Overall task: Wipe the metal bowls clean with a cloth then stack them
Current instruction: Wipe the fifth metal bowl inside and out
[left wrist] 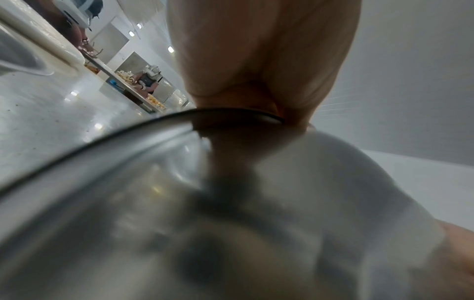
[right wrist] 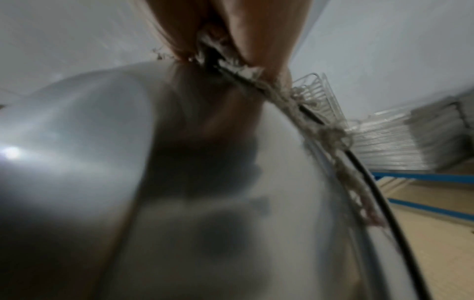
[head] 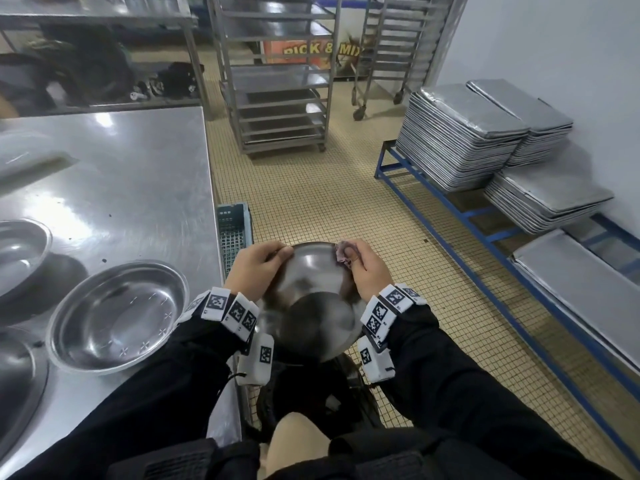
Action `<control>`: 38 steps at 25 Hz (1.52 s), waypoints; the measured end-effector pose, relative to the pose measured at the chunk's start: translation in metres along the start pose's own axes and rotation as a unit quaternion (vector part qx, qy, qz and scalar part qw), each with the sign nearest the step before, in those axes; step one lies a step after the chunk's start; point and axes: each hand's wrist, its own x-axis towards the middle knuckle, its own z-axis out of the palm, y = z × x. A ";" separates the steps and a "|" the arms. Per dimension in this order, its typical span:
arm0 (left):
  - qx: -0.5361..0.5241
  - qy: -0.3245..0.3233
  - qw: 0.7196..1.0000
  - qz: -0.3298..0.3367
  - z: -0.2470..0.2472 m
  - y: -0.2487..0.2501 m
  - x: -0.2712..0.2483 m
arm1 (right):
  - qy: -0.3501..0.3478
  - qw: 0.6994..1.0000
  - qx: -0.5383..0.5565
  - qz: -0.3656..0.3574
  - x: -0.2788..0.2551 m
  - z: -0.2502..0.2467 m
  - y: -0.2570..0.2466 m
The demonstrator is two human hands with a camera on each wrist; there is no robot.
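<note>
I hold a metal bowl (head: pixel 311 292) bottom side up in front of my body, beside the table. My left hand (head: pixel 258 268) grips its far left rim, fingers curled over the edge (left wrist: pixel 231 113). My right hand (head: pixel 363 268) pinches a frayed, pale cloth (head: pixel 343 254) against the far right rim; its threads trail along the edge (right wrist: pixel 330 132). The bowl's shiny outside fills both wrist views (left wrist: pixel 179 223) (right wrist: pixel 128 182). Another bowl (head: pixel 117 317) sits upright on the steel table (head: pixel 121 174), with a further one (head: pixel 20 254) behind it.
A bowl edge (head: pixel 17 379) shows at the lower left of the table. A dark plastic crate (head: pixel 233 233) stands on the tiled floor by the table. Stacks of baking trays (head: pixel 460 133) sit on a blue rack to the right. Wheeled tray racks (head: pixel 280 98) stand farther back.
</note>
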 end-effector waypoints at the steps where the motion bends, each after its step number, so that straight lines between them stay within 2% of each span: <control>1: -0.001 0.003 1.000 -0.007 0.001 0.001 0.000 | -0.005 1.000 -0.008 0.030 -0.002 0.001 0.001; 3: 0.015 -0.001 1.000 -0.026 0.004 0.001 0.002 | 0.003 0.998 -0.051 0.046 -0.004 0.005 0.002; 6: 0.019 0.003 0.998 -0.053 0.006 0.003 0.006 | 0.084 0.987 -0.137 0.009 -0.002 0.008 0.000; 8: 0.019 0.009 0.998 -0.060 0.005 0.007 0.011 | 0.126 0.981 -0.145 -0.006 -0.003 0.011 -0.008; 10: 0.027 0.010 0.998 -0.056 0.005 0.014 0.014 | 0.131 0.982 -0.123 -0.066 -0.007 0.020 -0.024; 12: 0.042 0.018 0.998 -0.042 0.006 0.022 0.015 | 0.119 0.969 -0.153 -0.152 -0.012 0.034 -0.038; 14: 0.061 0.028 0.997 -0.026 0.008 0.027 0.013 | 0.120 0.964 -0.153 -0.182 -0.010 0.042 -0.043; 17: 0.050 0.037 0.998 -0.029 0.007 0.029 0.010 | 0.160 0.975 -0.077 -0.137 0.002 0.032 -0.036; 19: 0.027 0.041 0.998 -0.045 0.006 0.027 0.009 | 0.177 0.982 -0.064 -0.029 0.008 0.019 -0.018; 21: 0.023 0.052 0.997 -0.058 0.005 0.023 0.008 | 0.155 0.979 -0.095 0.097 0.006 0.008 0.001; 22: 0.026 0.059 0.996 -0.063 0.005 0.021 0.007 | 0.145 0.974 -0.113 0.129 0.002 0.004 0.008; 24: 0.033 0.068 0.995 -0.072 0.004 0.017 0.008 | 0.169 0.970 -0.106 0.137 -0.006 0.002 0.011; 26: 0.028 0.069 0.994 -0.077 0.005 0.016 0.011 | 0.206 0.972 -0.060 0.094 -0.011 0.008 -0.009; 27: 0.024 0.069 0.994 -0.075 0.006 0.018 0.012 | 0.199 0.977 -0.057 0.047 -0.013 0.015 -0.024; 29: 0.014 0.074 0.995 -0.060 0.009 0.023 0.013 | 0.136 0.977 -0.152 -0.059 -0.017 0.034 -0.049; 31: 0.000 0.087 0.995 -0.050 0.009 0.030 0.013 | 0.086 0.960 -0.251 -0.088 -0.015 0.048 -0.060; 34: -0.025 0.119 0.991 -0.051 0.008 0.033 0.011 | 0.110 0.967 -0.229 -0.026 0.000 0.043 -0.052; 36: -0.042 0.134 0.989 -0.053 0.008 0.029 0.009 | 0.124 0.983 -0.105 0.087 0.006 0.029 -0.038; 38: -0.085 0.150 0.983 -0.057 0.009 0.023 0.010 | 0.130 0.969 0.053 0.204 0.006 0.016 -0.018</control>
